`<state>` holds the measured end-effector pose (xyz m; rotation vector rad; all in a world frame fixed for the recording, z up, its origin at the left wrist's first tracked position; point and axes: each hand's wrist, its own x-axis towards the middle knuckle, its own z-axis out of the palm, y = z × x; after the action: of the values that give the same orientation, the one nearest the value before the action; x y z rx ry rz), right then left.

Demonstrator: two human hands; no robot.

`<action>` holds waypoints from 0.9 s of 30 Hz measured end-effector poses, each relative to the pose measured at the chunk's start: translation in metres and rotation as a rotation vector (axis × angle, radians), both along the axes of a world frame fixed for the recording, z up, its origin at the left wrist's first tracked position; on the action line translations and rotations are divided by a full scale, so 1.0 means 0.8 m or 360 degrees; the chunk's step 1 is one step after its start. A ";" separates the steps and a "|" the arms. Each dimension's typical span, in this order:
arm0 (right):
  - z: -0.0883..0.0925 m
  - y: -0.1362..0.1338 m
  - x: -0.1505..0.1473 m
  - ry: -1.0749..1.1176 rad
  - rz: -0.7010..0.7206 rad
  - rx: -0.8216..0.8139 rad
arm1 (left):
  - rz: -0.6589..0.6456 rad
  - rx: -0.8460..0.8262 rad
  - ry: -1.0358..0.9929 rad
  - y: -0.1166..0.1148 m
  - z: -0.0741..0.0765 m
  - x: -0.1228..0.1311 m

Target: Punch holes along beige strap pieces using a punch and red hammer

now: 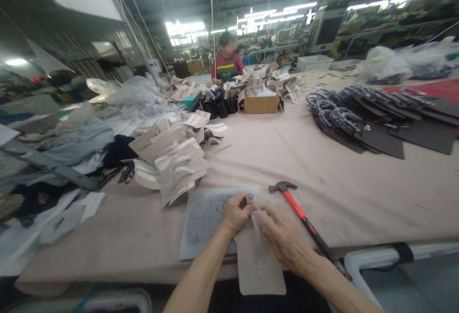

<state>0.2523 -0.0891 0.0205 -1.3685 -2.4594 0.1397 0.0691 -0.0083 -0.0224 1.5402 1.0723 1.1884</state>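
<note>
left grip (pixel 236 215) pinches metal cylinder (pixel 250 198); right grip (pixel 283 239) presses card piece (pixel 261 272)

Item: person's own limbs, as recorded by the head camera. Shown bare to the lower edge of the view: left forearm (pixel 201 274) and right forearm (pixel 339 282). Shown bare likewise: left hand (pixel 234 215) and right hand (pixel 283 239); knuckles and tendons are seen on the right hand

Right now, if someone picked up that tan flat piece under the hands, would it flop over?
Probably not much: the tan piece juts past the table edge without sagging, so it seems fairly stiff. It looks thin, so likely light. Lying flat, it should slide rather than roll.
</note>
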 end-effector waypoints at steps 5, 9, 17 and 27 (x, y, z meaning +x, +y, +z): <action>0.004 -0.005 -0.053 -0.0292 0.0191 -0.0113 | 0.0328 -0.0312 -0.0406 0.014 0.001 -0.001; 0.035 0.013 -0.054 -0.0411 -0.0222 -0.0081 | 0.0685 -0.0253 -0.0637 0.025 0.031 -0.031; 0.045 0.027 -0.048 -0.0042 -0.0689 -0.0427 | 0.0739 -0.0028 -0.0422 0.006 0.067 -0.087; 0.012 0.002 -0.065 0.0174 -0.0727 -0.0668 | 0.0579 -0.0152 -0.0182 -0.024 -0.008 -0.097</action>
<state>0.2004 -0.0876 0.0298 -1.9962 -2.0337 0.6277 -0.0086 -0.0278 -0.0292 1.2199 1.3493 1.4279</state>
